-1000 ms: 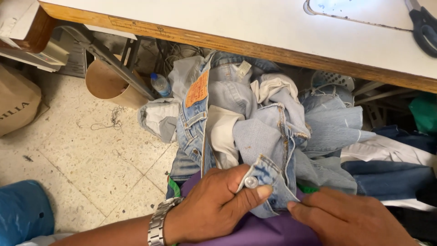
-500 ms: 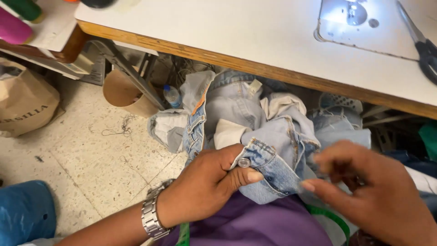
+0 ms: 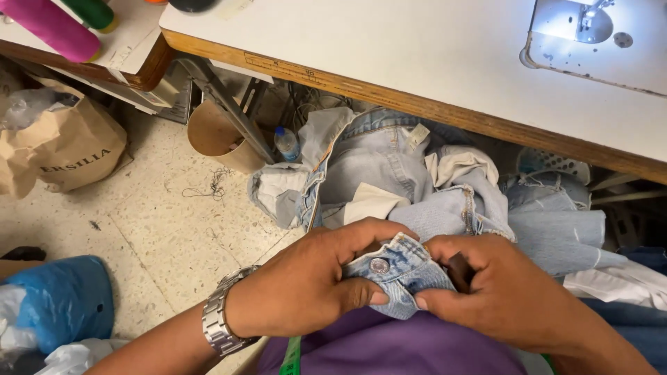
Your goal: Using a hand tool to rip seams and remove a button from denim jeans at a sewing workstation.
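I have the jeans waistband (image 3: 399, 274) pinched between both hands over my lap, its metal button (image 3: 379, 264) facing up. My left hand (image 3: 306, 292) and right hand (image 3: 504, 295) clamp it from opposite sides, equally near, the band running left to right between them.

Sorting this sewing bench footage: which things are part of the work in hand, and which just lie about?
In hand: left hand and right hand hold the denim waistband with its metal button.

Lying about: jeans pile, paper bag, plastic bottle, pink thread cone.
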